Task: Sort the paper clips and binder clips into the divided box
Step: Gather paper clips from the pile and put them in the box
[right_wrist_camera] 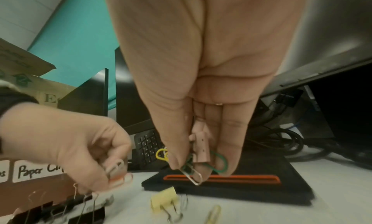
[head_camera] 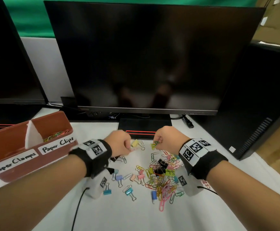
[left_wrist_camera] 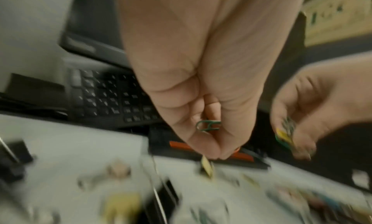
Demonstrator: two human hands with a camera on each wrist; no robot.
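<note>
A brown divided box [head_camera: 35, 157] labelled "Paper Clamps" and "Paper Clips" stands at the left; its far compartment holds coloured paper clips [head_camera: 55, 135]. A loose pile of clips [head_camera: 161, 177] lies on the white table. My left hand [head_camera: 129, 148] is curled at the pile's far edge beside a yellow binder clip [head_camera: 134, 143]. It keeps a green paper clip [left_wrist_camera: 208, 125] in the palm and pinches pale paper clips [right_wrist_camera: 118, 171]. My right hand [head_camera: 156, 145] grips a bunch: a pink binder clip [right_wrist_camera: 199, 146], a green paper clip [right_wrist_camera: 219, 163] and a silver one [right_wrist_camera: 193, 175].
A dark monitor [head_camera: 152, 55] stands just behind the hands, its black base with a red stripe [head_camera: 142, 131] touching the pile's far side. A black computer tower [head_camera: 252, 114] is at the right, a second monitor [head_camera: 5, 64] at the left. Black binder clips [right_wrist_camera: 80, 211] lie under my left hand.
</note>
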